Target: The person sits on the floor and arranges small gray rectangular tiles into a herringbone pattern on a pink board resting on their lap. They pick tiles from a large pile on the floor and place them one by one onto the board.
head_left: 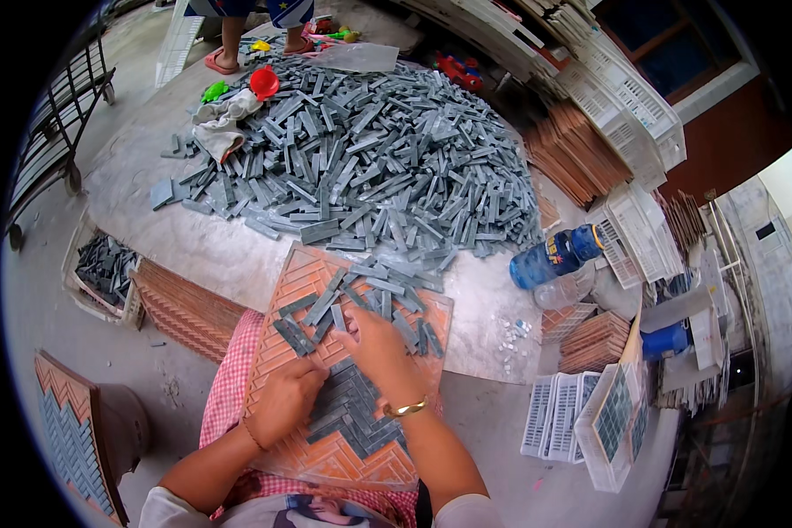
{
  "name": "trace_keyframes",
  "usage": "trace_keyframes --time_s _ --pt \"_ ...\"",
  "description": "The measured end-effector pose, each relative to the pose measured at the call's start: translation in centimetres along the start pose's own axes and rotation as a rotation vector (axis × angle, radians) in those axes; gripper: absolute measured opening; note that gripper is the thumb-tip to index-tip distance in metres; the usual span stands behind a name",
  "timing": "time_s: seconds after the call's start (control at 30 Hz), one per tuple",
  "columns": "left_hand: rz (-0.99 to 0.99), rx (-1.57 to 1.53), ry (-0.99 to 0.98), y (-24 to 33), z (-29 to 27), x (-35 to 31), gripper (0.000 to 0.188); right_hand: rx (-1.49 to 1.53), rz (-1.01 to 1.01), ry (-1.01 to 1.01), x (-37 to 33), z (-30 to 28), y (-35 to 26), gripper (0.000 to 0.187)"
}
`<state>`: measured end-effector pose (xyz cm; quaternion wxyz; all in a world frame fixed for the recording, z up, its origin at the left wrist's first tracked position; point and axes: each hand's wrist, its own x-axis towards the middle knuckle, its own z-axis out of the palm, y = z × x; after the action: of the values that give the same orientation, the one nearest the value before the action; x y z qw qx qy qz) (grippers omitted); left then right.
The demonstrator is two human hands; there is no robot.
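Note:
An orange board (277,295) with herringbone grooves lies across my lap. Dark grey stone strips (356,414) sit in its grooves in a zigzag pattern at the middle. Loose strips (383,286) are scattered over the board's far half. My right hand (378,352) is over these loose strips, thumb and fingers pinching a short grey stone strip (338,318). My left hand (290,396) is closed at the left edge of the set strips, knuckles up; its fingertips are hidden, so what it may hold does not show.
A large heap of grey stone strips (370,158) covers the table beyond the board, with a glove (224,123) on its left. A blue-capped bottle (554,255) stands right. Stacked orange boards (185,312), a crate of strips (106,273) and white crates (554,418) surround the table. Another person's feet (224,60) are at the far side.

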<state>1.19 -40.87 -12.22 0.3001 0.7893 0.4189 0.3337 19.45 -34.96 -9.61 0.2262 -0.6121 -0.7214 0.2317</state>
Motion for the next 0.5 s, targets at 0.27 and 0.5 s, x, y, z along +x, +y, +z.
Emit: trace_keyframes --time_s 0.27,0.5 --pt "-0.044 -0.120 0.063 -1.0 0.1 -0.6 0.021 0.145 0.121 -0.068 -1.6 -1.2 1.0 0.034" --pt "-0.021 -0.085 0.068 -0.8 -0.6 -1.0 0.021 0.985 0.480 -0.128 -6.2 -2.7 2.5 0.025"
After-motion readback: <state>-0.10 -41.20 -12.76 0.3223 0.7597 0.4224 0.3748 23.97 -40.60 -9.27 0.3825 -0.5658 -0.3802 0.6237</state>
